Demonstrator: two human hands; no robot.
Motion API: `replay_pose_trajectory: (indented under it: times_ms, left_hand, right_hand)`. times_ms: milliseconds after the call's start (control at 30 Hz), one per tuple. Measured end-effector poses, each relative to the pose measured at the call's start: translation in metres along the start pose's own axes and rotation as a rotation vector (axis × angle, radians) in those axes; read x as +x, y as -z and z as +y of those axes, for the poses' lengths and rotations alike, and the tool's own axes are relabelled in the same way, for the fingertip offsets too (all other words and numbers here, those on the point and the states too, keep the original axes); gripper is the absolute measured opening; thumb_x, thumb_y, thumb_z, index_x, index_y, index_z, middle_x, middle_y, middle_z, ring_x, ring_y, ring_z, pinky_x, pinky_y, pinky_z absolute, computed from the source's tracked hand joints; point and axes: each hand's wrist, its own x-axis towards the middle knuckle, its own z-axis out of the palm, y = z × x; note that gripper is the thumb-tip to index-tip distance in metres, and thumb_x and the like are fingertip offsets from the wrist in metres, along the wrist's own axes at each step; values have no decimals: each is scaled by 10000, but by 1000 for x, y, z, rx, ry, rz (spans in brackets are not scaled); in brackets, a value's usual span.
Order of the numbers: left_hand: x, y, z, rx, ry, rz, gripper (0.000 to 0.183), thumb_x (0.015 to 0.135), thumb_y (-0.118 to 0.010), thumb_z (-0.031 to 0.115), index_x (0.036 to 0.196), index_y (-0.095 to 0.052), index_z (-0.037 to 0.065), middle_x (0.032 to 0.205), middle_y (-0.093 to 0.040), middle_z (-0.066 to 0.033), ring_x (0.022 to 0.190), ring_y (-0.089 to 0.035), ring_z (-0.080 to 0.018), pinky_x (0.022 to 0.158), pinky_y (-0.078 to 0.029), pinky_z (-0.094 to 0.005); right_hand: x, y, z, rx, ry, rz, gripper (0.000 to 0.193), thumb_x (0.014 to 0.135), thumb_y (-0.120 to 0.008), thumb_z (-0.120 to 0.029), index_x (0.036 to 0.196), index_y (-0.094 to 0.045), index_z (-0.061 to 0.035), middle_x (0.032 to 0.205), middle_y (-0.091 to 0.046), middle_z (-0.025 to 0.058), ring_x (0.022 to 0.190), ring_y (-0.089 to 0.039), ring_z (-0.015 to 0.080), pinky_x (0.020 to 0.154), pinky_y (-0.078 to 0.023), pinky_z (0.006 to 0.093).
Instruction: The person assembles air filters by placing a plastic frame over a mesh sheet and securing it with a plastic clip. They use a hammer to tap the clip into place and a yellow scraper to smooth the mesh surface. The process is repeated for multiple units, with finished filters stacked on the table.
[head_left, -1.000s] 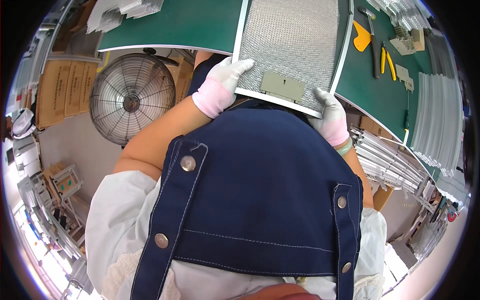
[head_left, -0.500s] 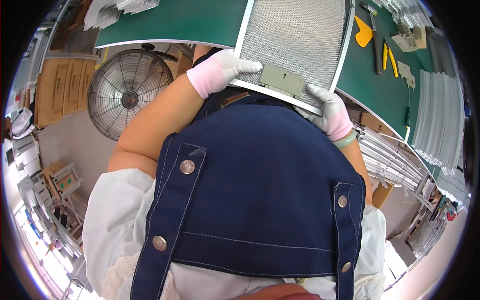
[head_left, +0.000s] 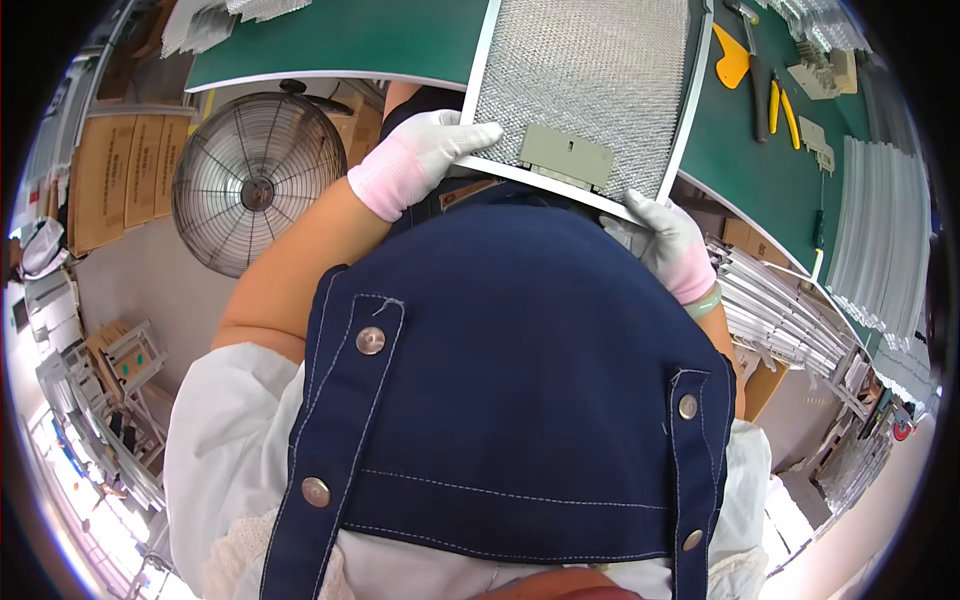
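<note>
A framed metal mesh filter [head_left: 580,80] lies before me, its near end reaching over the edge of the green table toward my apron. On its near edge sits a grey-beige plastic plate [head_left: 566,156] with a small slot. My left hand [head_left: 428,148], in a white glove with a pink cuff, is closed on the near left corner, thumb lying on top. At the near right corner my right hand [head_left: 668,238], gloved alike, holds the frame between thumb and fingers. Some of its fingers are hidden under the frame.
On the green table [head_left: 735,185] to the right lie a hammer [head_left: 757,95], an orange scraper [head_left: 732,60], yellow-handled pliers [head_left: 784,110] and more plastic plates [head_left: 815,140]. White frame strips [head_left: 880,230] are stacked beyond. A floor fan [head_left: 258,190] and cardboard boxes [head_left: 125,175] stand left.
My left hand has shifted left along the frame's corner, and my right hand slightly right and nearer to me. The filter's near left corner has moved a little left.
</note>
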Motion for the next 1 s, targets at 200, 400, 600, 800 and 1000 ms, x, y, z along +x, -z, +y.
replay_pose_trajectory:
  times_ms: [200,400,600,800,1000]
  left_hand:
    - [15,-16,-2,-202,-113,-104,275,982,-605,197,1135,-617,-31,986,-680,-64,861,-645,-116,774,-532,-252]
    - [18,-12,-1,-99,-176,-257,246,994,-581,168,1111,-623,-43,976,-683,-90,886,-676,-161,791,-563,-301]
    - [27,0,-7,489,-681,-332,169,909,-674,62,1060,-663,-13,916,-701,-91,849,-705,-204,764,-575,-305]
    - [38,10,-9,821,-1032,-338,352,801,-784,36,1137,-683,45,978,-731,-129,913,-720,-265,784,-584,-310]
    - [37,0,-7,653,-767,-365,369,797,-805,92,1144,-683,57,1000,-731,-139,910,-718,-303,797,-586,-327]
  right_hand:
    - [7,-10,-4,13,45,-17,228,962,-605,-75,1118,-604,90,996,-672,173,846,-688,232,720,-601,311]
    - [19,3,-2,128,8,-52,231,959,-587,-50,1090,-586,140,995,-659,217,808,-690,245,597,-591,231]
    - [25,15,3,169,66,-39,220,947,-558,-24,1070,-577,157,985,-653,239,794,-686,263,556,-564,198]
    - [20,3,2,152,74,26,235,967,-580,-100,1080,-599,105,976,-666,204,762,-681,249,535,-552,202]
    - [18,-6,-3,115,97,27,257,984,-612,-190,1092,-623,43,954,-685,150,723,-669,217,518,-538,206]
